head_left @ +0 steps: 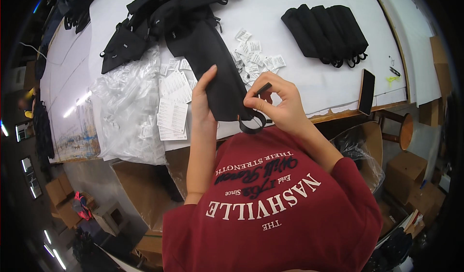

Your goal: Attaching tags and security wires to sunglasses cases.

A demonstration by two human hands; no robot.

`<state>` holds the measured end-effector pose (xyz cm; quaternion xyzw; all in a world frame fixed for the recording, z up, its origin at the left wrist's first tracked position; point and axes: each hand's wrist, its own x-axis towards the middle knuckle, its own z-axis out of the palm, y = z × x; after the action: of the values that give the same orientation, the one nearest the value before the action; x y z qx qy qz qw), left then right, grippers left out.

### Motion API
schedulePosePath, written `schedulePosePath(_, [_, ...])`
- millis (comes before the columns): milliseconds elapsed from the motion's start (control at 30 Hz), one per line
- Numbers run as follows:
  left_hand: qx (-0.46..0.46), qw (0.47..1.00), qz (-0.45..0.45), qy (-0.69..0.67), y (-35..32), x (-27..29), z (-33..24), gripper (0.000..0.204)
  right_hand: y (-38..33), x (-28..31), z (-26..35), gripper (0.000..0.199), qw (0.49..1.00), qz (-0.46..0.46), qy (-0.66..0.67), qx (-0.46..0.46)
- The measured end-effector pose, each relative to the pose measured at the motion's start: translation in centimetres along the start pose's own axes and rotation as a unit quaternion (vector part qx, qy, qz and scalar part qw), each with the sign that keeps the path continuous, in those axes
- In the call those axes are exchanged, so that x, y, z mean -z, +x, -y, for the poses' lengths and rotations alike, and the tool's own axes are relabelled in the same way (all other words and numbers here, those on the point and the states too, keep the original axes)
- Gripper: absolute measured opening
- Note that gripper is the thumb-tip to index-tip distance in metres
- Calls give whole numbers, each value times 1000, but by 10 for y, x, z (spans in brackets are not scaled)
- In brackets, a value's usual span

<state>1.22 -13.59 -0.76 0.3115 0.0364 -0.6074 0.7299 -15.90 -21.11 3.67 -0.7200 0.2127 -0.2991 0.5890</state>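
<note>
A long black fabric pouch (215,64) lies on the white table (309,78), its near end at the table's front edge. My left hand (203,100) presses flat on the pouch's left side near that end. My right hand (278,105) pinches the pouch's black strap loop (253,122) and a small black tab between thumb and fingers. More black pouches (169,6) are heaped beyond it. White paper tags (253,57) are scattered to the right of the pouch.
A pile of clear plastic bags (128,107) and white tag sheets (173,112) sit left of my hands. Several rolled black pouches (326,30) lie at the right. A black phone (366,92) rests near the table edge. Cardboard boxes (411,175) and a stool (398,127) stand below.
</note>
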Motion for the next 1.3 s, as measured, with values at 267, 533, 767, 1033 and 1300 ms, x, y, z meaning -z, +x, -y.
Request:
schedulePosePath(267, [-147,986,-75,-35,-9,-6,-4,34,-1,14,10,17,950,-215,-216,70])
schedulePosePath(533, [-99,994,-1,-42,-26,-22,34,36,2,-14,-16,28,970,-134,-173,107])
schedulePosePath(767, [-90,994,-1,65,-30,4,24,35,8,-3,-38,17,994,-104,19,16])
schedulePosePath(1033, [-311,891,-74,323,-29,18,3,40,11,14,-43,16,995,-98,23,-13])
schedulePosePath(1300, [-308,842,-100,430,-15,15,7,13,16,38,-50,17,987,-75,-99,-106])
